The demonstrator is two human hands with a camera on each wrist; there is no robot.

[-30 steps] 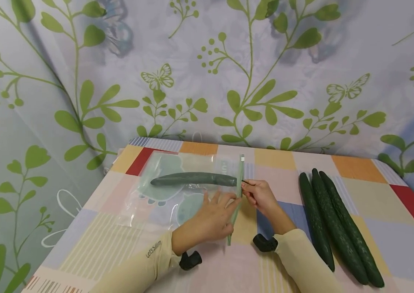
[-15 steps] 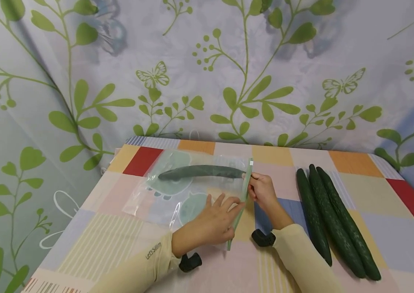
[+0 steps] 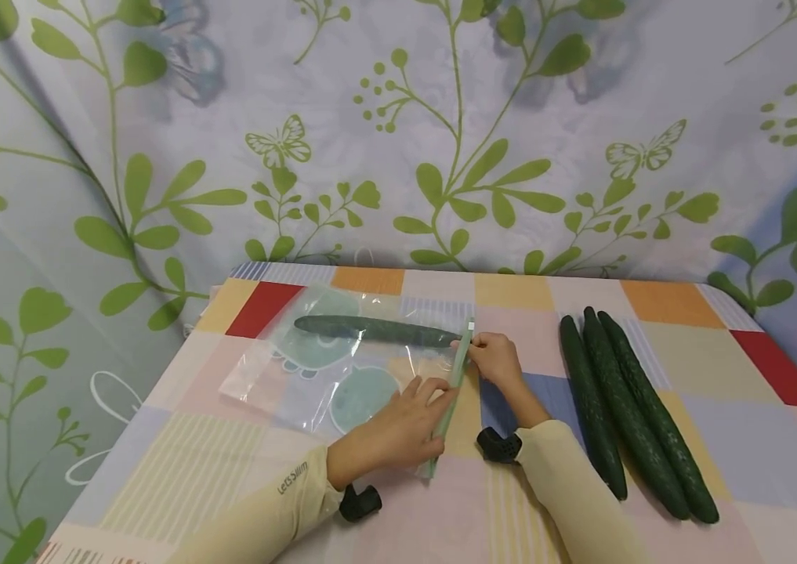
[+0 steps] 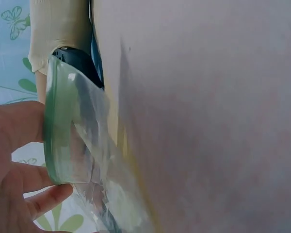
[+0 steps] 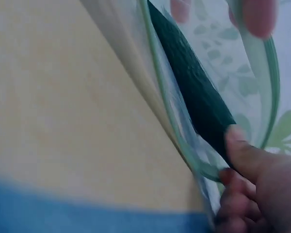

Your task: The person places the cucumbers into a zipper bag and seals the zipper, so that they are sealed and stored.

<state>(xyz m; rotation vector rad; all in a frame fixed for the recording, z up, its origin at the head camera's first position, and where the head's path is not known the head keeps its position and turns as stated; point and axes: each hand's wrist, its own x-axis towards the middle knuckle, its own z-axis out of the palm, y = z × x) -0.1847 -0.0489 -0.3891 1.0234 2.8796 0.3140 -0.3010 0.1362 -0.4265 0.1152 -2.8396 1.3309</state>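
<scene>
A dark green cucumber (image 3: 377, 330) lies lengthwise inside a clear zip bag (image 3: 285, 399) with pale green printed shapes. Its right end sits at the bag's mouth, which has a green zip strip (image 3: 456, 376). There my right hand (image 3: 498, 362) pinches that end, thumb on top, as the right wrist view of the cucumber (image 5: 194, 87) shows. My left hand (image 3: 408, 427) holds the nearer part of the mouth, its fingers (image 4: 51, 199) at the green strip. In the right wrist view the mouth gapes round the cucumber.
Three more long cucumbers (image 3: 641, 415) lie side by side on the right, beyond my right forearm. A patchwork-patterned cloth (image 3: 758, 439) covers the table. Behind its far edge hangs a leaf-print curtain (image 3: 342, 102). Black wrist mounts (image 3: 499, 445) sit under both cuffs.
The right hand has moved slightly with the cucumber's end, which now shows just inside the zip strip. The strip slants more, and the left hand keeps its hold. The whole view has shifted a little.
</scene>
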